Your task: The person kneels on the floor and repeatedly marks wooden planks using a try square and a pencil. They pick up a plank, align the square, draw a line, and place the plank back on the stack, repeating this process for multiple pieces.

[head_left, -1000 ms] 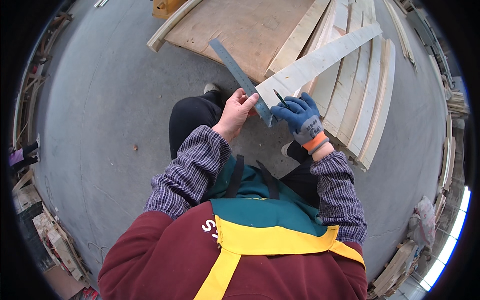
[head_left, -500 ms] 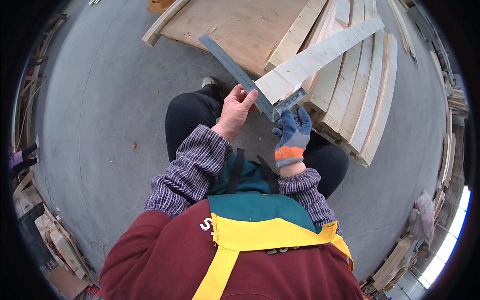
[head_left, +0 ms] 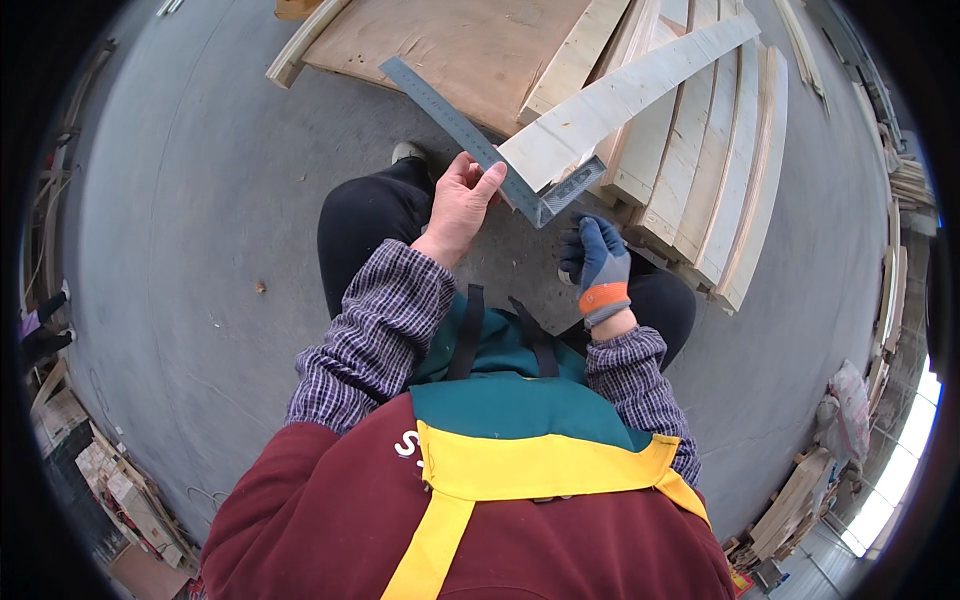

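Note:
A steel try square (head_left: 462, 130) lies across the near end of a long pale board (head_left: 625, 90). My bare left hand (head_left: 462, 205) is closed on the square's blade and the board's end, thumb on top and fingers underneath. The square's thicker stock (head_left: 572, 190) angles off to the right past the board's corner. Apart from the square, just below its stock, is my right hand (head_left: 598, 255) in a blue-grey glove with an orange cuff. Its fingers are curled together; whatever they may hold is too small to make out.
Several curved laminated timbers (head_left: 690, 180) lie side by side at the right, with the pale board slanting over them. A plywood panel (head_left: 430, 50) is ahead. Wood piles (head_left: 130, 490) line the left edge, others the right. My knees (head_left: 365, 220) flank the work.
My right hand has let go of the square's stock and drawn down and right, its fingers curling in. My left hand keeps the square on the board.

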Tool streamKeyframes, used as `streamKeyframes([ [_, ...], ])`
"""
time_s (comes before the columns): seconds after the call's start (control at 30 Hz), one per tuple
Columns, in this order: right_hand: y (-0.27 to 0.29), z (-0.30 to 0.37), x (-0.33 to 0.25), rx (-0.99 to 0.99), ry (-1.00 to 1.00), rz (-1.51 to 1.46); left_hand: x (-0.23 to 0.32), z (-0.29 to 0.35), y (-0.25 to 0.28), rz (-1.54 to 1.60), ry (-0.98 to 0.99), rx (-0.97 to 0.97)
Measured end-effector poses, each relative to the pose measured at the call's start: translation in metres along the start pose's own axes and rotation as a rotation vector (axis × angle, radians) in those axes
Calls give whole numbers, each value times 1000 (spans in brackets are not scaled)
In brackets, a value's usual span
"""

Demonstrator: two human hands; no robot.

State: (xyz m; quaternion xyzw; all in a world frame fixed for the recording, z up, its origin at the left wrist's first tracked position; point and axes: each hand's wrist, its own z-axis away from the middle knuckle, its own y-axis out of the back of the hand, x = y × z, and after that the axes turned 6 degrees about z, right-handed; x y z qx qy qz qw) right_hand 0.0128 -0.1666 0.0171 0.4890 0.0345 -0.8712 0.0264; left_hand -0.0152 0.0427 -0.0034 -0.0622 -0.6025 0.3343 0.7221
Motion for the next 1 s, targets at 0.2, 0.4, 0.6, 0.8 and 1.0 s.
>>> streamKeyframes([
  [0.2, -16, 13, -1, -218, -27, -13, 3, -1, -1, -44, 47, 14],
  [0.4, -44, 4, -29, -146, -3, 35, 36, 12, 1, -265, 59, 137],
  [0.6, -28, 7, -37, -87, 256, 31, 131, -8, 77, -423, -267, 103],
  [0.8, 69, -31, -79, 57, 213, -284, 24, -117, 177, -703, -73, 286],
  [1.0, 140, -88, -58, -92, 183, -553, -162, -212, 217, -1319, 423, 94],
])
